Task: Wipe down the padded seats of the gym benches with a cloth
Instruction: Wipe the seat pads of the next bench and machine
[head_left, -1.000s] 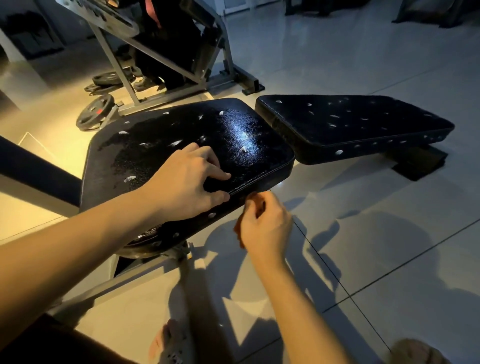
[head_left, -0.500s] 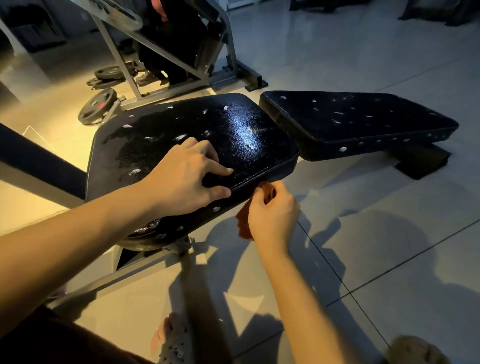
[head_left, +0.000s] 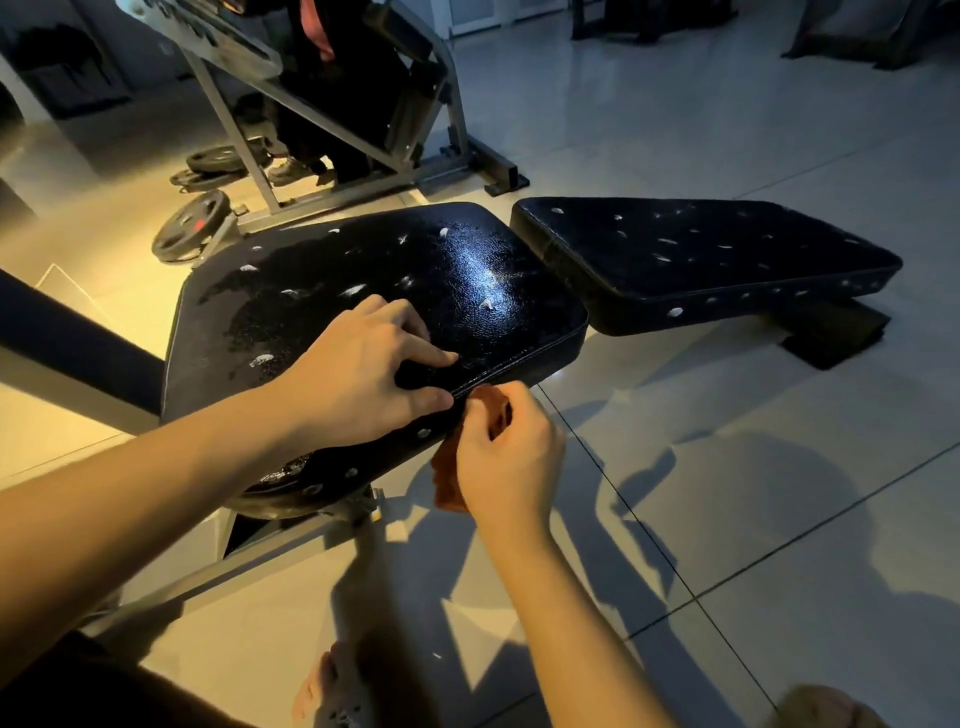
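Observation:
A black padded seat (head_left: 322, 280) with worn white tears fills the middle of the head view. A second black pad (head_left: 691, 254) lies just right of it. My left hand (head_left: 358, 369) rests on the near seat's front edge, fingers on top and thumb along the seam. My right hand (head_left: 506, 457) grips a rust-brown cloth (head_left: 449, 470) and presses it against the seat's front side, just below the seam. Most of the cloth is hidden behind that hand.
A grey metal frame (head_left: 270, 551) carries the seat over a pale tiled floor. Weight plates (head_left: 189, 226) lie on the floor at the back left beside another machine's steel frame (head_left: 457, 150). A person's shoes (head_left: 291, 169) show behind it. My bare feet are at the bottom edge.
My right hand has lifted the cloth from below the seat up against its front edge. My left hand has stayed on the seat.

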